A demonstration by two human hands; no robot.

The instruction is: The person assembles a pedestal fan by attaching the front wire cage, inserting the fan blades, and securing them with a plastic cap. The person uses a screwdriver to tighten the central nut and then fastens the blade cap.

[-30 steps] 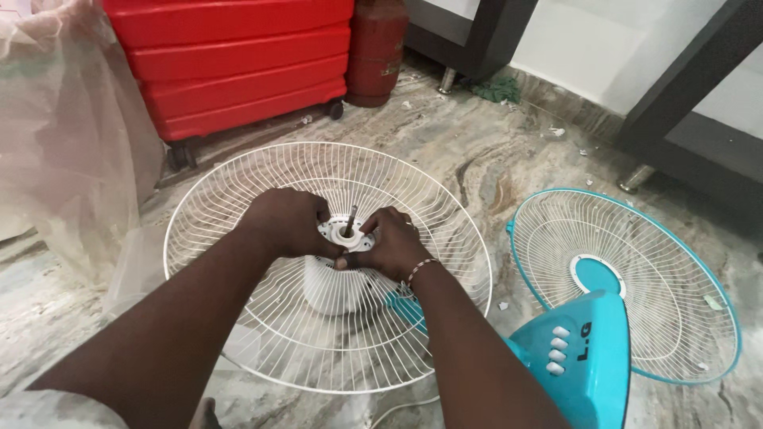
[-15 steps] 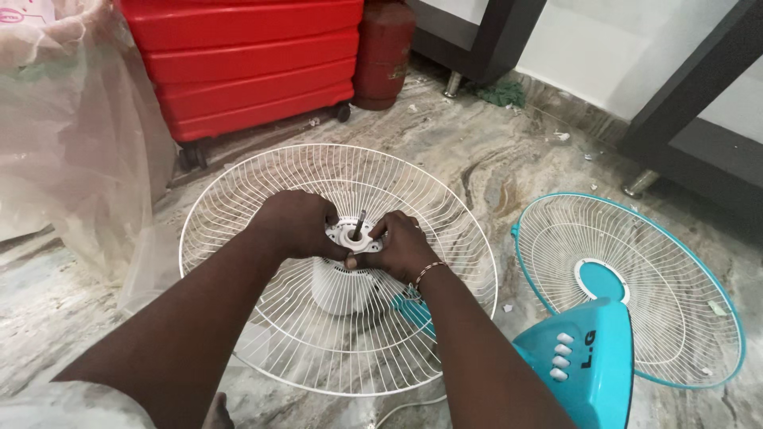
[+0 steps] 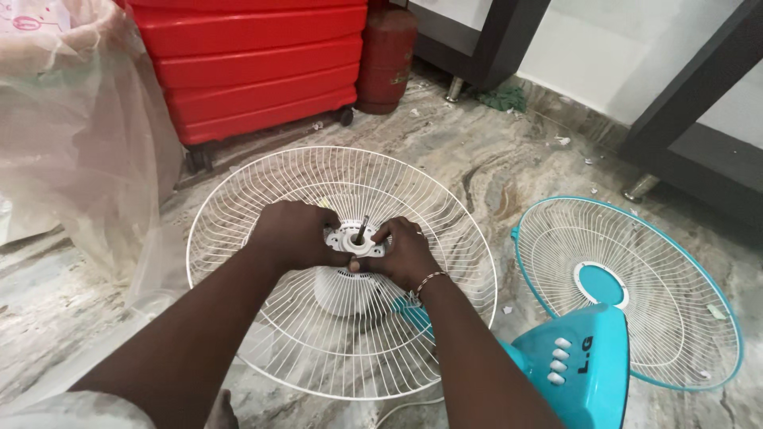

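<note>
A: Where were the two hands at that moment?

B: Both were at the centre of the white rear fan guard (image 3: 262, 183). The left hand (image 3: 296, 234) was curled over the left side of the white plastic ring (image 3: 355, 241) there, and the right hand (image 3: 404, 253) gripped its right side, with the thumb under the edge. So both hands were closed on this ring, not relaxed.

A: And where was the guard itself?

B: It sat on the white motor housing (image 3: 343, 290), which showed through the wires below the hands. The metal motor shaft (image 3: 362, 229) stood up through the hole of the ring, between the two hands. I think the guard lay almost flat because the fan was laid back on the marble floor (image 3: 493, 159), so that the shaft pointed up toward the person.

A: Why two hands on one small ring?

B: In my judgement, holding it from opposite sides kept it level around the shaft. I could not tell if it was being turned.

A: What else was near?

B: The turquoise fan base (image 3: 576, 365) with white buttons was just beside the right forearm, and the front guard (image 3: 628, 290) with turquoise rim lay flat on the floor, apart to the right. A red suitcase (image 3: 254, 63) stood behind, and a clear plastic bag (image 3: 79, 135) at the left.
</note>
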